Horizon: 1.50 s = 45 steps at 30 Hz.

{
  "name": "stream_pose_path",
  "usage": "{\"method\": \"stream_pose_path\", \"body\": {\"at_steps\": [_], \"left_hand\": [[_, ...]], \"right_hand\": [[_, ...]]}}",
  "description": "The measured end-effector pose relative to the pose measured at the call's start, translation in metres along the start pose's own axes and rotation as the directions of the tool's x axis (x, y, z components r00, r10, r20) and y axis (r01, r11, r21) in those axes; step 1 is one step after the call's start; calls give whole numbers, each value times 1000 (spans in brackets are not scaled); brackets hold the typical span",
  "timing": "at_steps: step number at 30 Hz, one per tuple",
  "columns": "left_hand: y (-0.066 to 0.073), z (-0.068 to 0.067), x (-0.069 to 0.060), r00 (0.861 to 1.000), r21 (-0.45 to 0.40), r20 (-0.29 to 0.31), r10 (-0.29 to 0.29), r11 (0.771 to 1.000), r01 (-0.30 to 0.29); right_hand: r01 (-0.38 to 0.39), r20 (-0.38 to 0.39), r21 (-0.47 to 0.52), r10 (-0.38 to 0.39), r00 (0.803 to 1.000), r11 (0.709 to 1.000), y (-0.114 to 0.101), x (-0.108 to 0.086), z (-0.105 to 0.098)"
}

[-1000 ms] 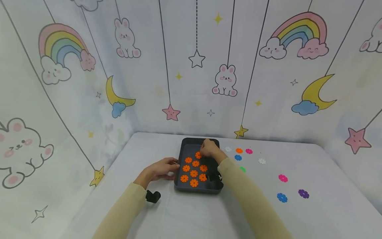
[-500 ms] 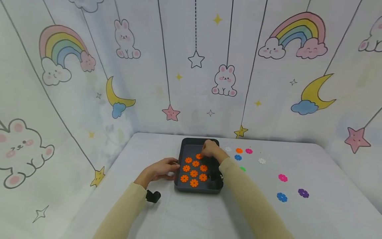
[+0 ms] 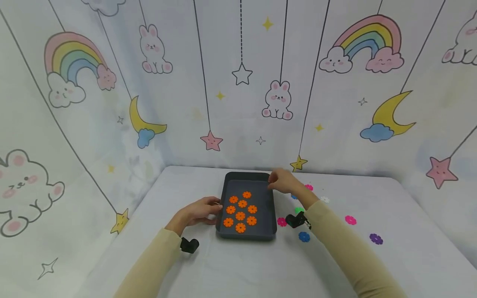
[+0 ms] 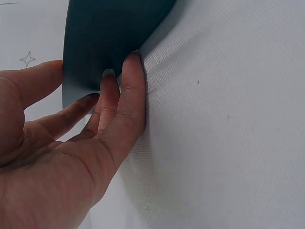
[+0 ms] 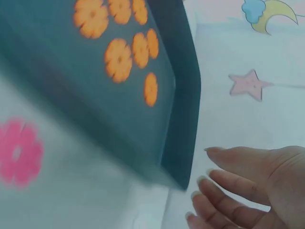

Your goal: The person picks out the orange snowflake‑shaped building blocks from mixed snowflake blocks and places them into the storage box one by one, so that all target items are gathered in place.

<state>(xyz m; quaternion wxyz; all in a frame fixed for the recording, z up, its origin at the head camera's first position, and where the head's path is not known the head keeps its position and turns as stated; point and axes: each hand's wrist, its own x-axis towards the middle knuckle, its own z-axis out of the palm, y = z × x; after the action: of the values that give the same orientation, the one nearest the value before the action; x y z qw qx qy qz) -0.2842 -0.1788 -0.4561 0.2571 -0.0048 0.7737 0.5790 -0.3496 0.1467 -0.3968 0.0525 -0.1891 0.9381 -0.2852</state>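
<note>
A dark grey rectangular tray (image 3: 263, 207) holds several orange flower-shaped discs (image 3: 240, 216) lying flat on its bottom. My left hand (image 3: 201, 210) stays at the tray's left side, and in the left wrist view its fingertips and thumb touch the outer wall and edge of the tray (image 4: 109, 33) without wrapping round it. Just past the tray's far right corner hovers my right hand (image 3: 285, 181). Its fingers are loosely bent with nothing between them, as the right wrist view shows the hand (image 5: 252, 186) apart from the tray wall.
Loose flower discs lie on the white table right of the tray: pink (image 3: 281, 222), blue (image 3: 304, 236), green (image 3: 299, 210), purple (image 3: 376, 239) and others, some partly covered by the right arm. A cartoon-printed curtain (image 3: 179, 95) hangs behind the table.
My right hand has let go of the orange disc at the far end of the group, then moved right, out over the tray's edge. The left hand keeps its place.
</note>
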Motion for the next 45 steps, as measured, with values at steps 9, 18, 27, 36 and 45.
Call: {"method": "stream_pose_path", "body": {"at_steps": [9, 18, 27, 36, 45], "left_hand": [[-3, -1, -1, 1000, -2, 3, -3, 1000, 3], [-1, -1, 0, 1000, 9, 2, 5, 1000, -5], [0, 0, -1, 1000, 12, 1, 4, 1000, -5], [-1, 1, -1, 1000, 12, 6, 5, 1000, -5], [3, 1, -4, 1000, 8, -4, 0, 1000, 0]], "right_hand": [[52, -70, -38, -54, 996, 998, 51, -24, -28], [-79, -115, -39, 74, 991, 996, 112, -18, -31], [-219, -32, 20, 219, 975, 976, 134, -3, -13], [-250, -6, 34, 250, 968, 968, 131, 0, -9], [-216, -48, 33, 218, 975, 976, 123, 2, -12]]}}
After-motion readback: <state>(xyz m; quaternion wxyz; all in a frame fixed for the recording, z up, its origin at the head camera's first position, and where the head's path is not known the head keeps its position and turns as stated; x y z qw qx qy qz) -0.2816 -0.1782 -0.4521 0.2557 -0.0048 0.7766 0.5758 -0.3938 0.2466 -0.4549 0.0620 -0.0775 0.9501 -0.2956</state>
